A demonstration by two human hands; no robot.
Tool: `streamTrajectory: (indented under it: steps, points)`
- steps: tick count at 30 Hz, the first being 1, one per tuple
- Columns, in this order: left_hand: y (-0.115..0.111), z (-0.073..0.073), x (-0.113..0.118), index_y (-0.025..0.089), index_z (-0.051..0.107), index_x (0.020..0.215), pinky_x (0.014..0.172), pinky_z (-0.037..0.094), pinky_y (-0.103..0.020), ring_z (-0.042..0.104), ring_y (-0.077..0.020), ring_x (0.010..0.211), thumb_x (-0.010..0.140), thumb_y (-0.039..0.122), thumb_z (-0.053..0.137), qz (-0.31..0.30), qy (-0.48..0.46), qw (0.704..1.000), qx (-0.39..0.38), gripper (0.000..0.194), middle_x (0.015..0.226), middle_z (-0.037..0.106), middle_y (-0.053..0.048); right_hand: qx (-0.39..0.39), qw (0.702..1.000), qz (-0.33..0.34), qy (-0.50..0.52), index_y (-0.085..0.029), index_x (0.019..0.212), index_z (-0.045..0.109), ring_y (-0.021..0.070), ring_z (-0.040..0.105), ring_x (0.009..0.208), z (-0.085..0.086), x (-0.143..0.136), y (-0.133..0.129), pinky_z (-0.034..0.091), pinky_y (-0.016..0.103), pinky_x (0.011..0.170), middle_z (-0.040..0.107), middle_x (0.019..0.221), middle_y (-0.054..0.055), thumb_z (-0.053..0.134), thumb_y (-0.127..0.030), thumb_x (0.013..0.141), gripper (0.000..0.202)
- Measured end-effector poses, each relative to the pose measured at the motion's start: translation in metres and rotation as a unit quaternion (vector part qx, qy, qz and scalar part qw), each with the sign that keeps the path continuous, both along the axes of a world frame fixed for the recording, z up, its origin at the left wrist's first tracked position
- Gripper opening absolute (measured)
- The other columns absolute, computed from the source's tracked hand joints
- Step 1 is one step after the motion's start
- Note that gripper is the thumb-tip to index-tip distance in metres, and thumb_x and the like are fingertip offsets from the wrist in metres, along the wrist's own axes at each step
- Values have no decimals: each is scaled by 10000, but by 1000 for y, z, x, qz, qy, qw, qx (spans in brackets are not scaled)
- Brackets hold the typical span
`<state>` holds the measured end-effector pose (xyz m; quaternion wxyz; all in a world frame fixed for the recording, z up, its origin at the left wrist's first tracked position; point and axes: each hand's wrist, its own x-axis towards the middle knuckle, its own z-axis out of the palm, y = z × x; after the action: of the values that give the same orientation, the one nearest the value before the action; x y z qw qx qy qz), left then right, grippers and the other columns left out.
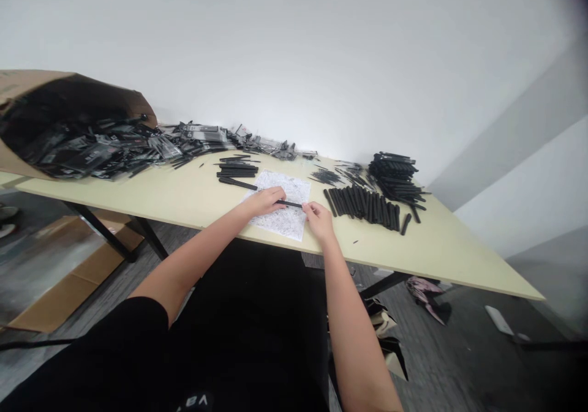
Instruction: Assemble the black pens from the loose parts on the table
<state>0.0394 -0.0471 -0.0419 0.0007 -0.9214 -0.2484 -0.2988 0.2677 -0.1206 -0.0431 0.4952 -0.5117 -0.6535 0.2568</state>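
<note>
A slim black pen (290,204) lies level between my two hands, over a white sheet of paper (287,225) covered in dark scribbles. My left hand (267,200) is closed around the pen's left end. At its right end, the fingertips of my right hand (318,219) pinch it. Just left of the paper is a small group of black pens (237,171), one of them angled onto the sheet's edge. To the right of my right hand, a row of black pens (367,207) lies side by side, with thin dark refills (327,176) behind it.
A tipped cardboard box (147,109) at the left spills black plastic packets (105,152) along the back of the pale yellow table (138,194). More pens are piled in a stack (392,170) at the back right. Another carton (82,277) sits on the floor. A white wall stands behind.
</note>
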Motion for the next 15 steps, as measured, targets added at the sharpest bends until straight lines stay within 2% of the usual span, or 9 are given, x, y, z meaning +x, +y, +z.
streamTrajectory:
  steps: [6,15]
  points:
    - [-2,1,1,177,546,952,680,442,-265,575,-179,800,984,454,505,25,7,1000,-3,282,905,590,-69,-5,997,14,79,-204,849,637,144,515,633,-3,-1,4,422,290,640,645,858,23,652,-502,766,310]
    - [-4,2,2,179,551,941,668,432,-265,573,-176,805,969,434,542,45,14,999,-4,257,917,593,-62,-13,997,15,80,-201,815,632,144,522,630,-3,-1,5,441,300,654,632,808,18,647,-483,761,287]
